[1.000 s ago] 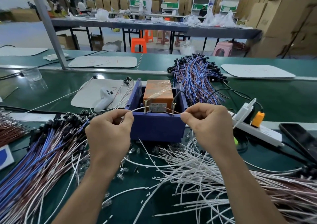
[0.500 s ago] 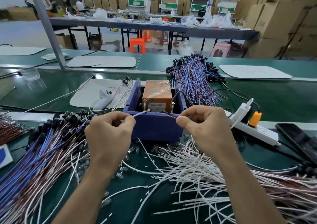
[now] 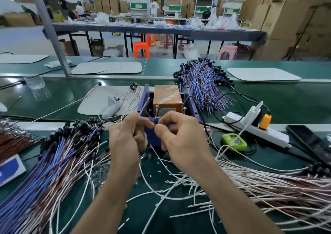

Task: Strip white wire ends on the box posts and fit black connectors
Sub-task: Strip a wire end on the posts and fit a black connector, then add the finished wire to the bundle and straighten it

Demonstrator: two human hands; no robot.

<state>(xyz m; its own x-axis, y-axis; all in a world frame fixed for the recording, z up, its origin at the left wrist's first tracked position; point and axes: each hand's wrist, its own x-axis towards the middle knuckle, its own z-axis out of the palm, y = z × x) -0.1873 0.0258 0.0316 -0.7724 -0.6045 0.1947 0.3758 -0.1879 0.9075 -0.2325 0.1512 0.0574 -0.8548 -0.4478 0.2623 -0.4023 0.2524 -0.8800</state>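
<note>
White wire (image 3: 143, 107) (blurred) is pinched between thumb and forefinger of the left hand (image 3: 125, 140). The right hand (image 3: 180, 140) pinches it too, fingertips nearly meeting the left's, both raised just before the box (image 3: 190, 106) and its posts (image 3: 156, 110). Loose wires (image 3: 179, 189) litter the green bench (image 3: 71, 94); cartons (image 3: 286, 19) stack behind.

1. Two hands, the left hand (image 3: 125, 142) and the right hand (image 3: 180, 140), pinching one white wire (image 3: 143, 108).
2. One blue box (image 3: 151, 139).
3. Two brass posts (image 3: 157, 109).
4. One orange block (image 3: 167, 96).
5. One power strip (image 3: 259, 130), one orange plug (image 3: 265, 121).
6. One green counter (image 3: 234, 141).
7. One clear cup (image 3: 36, 85).
</note>
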